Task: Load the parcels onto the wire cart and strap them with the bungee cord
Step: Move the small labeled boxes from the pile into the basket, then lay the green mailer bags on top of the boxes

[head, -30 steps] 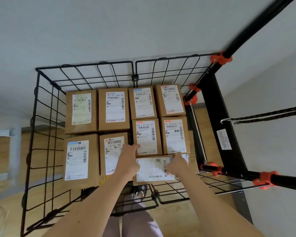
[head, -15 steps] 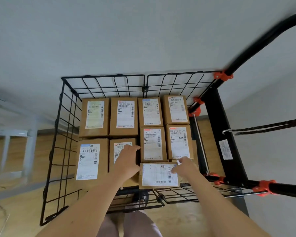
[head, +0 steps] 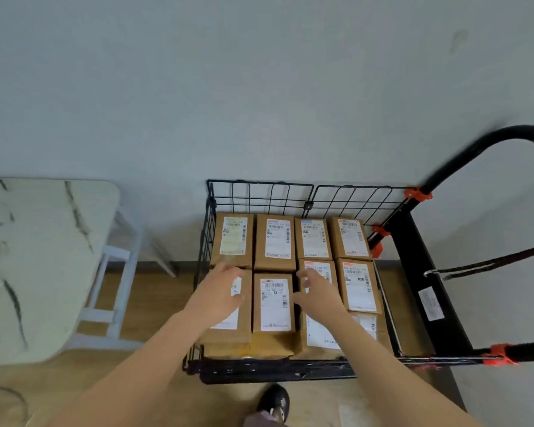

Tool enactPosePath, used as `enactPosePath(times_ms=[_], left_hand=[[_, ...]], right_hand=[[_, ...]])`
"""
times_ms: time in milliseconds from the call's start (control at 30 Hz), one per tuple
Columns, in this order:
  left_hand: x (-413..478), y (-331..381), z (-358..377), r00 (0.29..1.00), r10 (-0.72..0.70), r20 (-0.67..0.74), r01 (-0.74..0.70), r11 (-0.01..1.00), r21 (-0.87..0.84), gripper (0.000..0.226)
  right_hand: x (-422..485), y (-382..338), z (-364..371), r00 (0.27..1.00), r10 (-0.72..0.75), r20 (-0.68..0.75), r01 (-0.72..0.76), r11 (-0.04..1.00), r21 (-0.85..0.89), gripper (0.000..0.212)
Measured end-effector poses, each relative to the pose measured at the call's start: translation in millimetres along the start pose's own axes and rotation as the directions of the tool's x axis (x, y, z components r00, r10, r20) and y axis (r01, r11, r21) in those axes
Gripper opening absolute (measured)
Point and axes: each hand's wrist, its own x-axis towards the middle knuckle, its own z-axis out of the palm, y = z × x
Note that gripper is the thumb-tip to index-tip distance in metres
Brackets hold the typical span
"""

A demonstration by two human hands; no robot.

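- Marble-top table (head: 43,257), left of frame: no parcels visible on the part in view.
- Wire cart (head: 261,197), centre-right against the wall, black handle (head: 475,149) on its right side. Basket looks full.
- Parcels (head: 276,240): brown boxes w/ white labels, all inside the cart. Four across the back row, more in front packed edge to edge, one at front right lying crosswise. None seen on the floor, so loading looks about done, judging by this view.
- Left hand (head: 219,291): fingers stretched out flat over the front-left parcel, gripping nothing. Blurred, so can't tell if it presses or just hovers.
- Right hand (head: 318,291): fingers extended, loose, over the box right of centre, holding nothing. Contact unclear too.
- Bungee cord (head: 475,265): off to the right beside the handle frame, well apart from both hands, hook end toward the cart. Not across any parcel.
- Left to do, prob.: last nudge of the boxes, then the whole strapping step, i.e. reach right, take the cord, stretch it over the load, hook it.
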Motion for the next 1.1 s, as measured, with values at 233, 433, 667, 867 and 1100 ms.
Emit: enactPosePath(times_ms=[233, 433, 667, 867, 1100], left_hand=[[-84.1, -75.1, -65.3, 0.984, -0.008, -0.176, -0.005, 0.997, -0.071, 0.041], [-153.6, -158.7, -115.8, 0.961, -0.063, -0.268, 0.032, 0.993, -0.117, 0.037], [-227.5, -248.4, -165.5, 0.902, -0.185, -0.390, 0.138, 0.980, -0.146, 0.042], [-275.5, -305.8, -198.7, 0.836, -0.236, -0.496, 0.156, 0.968, -0.197, 0.042], [-298.2, -367.1, -233.5, 0.746, -0.335, -0.575, 0.224, 0.940, -0.257, 0.043]], right_hand=[[-49.9, -97.3, 68.9, 0.983, -0.182, 0.022, 0.183, 0.983, -0.022, 0.052], [-81.5, -170.2, 143.3, 0.951, -0.293, 0.102, 0.297, 0.954, -0.025, 0.049], [-107.4, -253.0, 224.7, 0.901, -0.401, 0.168, 0.412, 0.910, -0.037, 0.042], [-125.9, -322.8, 275.1, 0.868, -0.422, 0.261, 0.425, 0.904, 0.046, 0.035], [-122.5, -396.1, 324.1, 0.823, -0.501, 0.266, 0.498, 0.863, 0.086, 0.032]])
